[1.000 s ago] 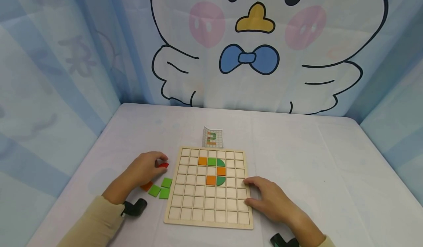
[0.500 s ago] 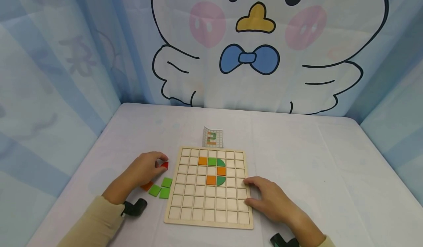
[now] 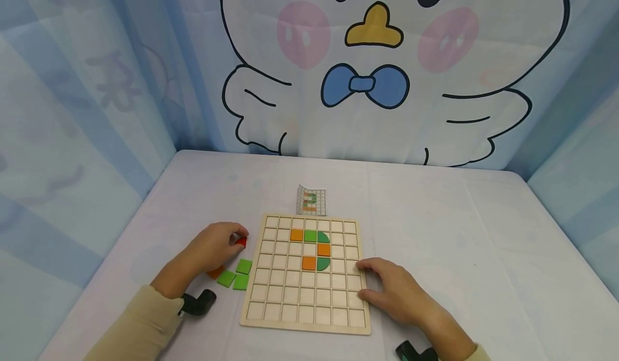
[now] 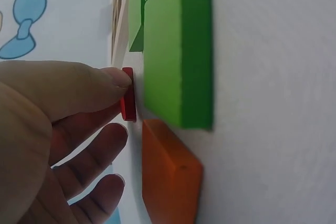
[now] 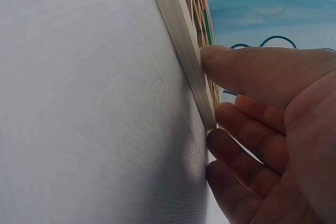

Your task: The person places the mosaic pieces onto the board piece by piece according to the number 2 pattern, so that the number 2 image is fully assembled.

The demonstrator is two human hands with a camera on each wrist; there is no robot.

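Note:
My left hand is left of the wooden grid board, pinching a small red tile between thumb and fingertips. In the left wrist view the red tile shows as a thin edge under the thumb, partly hidden by it. Orange, light green and dark green rounded tiles sit in cells of the board's upper half. My right hand rests at the board's right edge, thumb and forefinger apart on the rim. In the right wrist view the thumb lies on the board's rim.
Light green tiles and an orange tile lie on the white table between my left wrist and the board. A small pattern card with a coloured grid lies beyond the board's far edge. A printed curtain hangs behind the table.
The red tile has turned a little in my left fingertips, and that hand has shifted very slightly. My right hand and the board have not moved.

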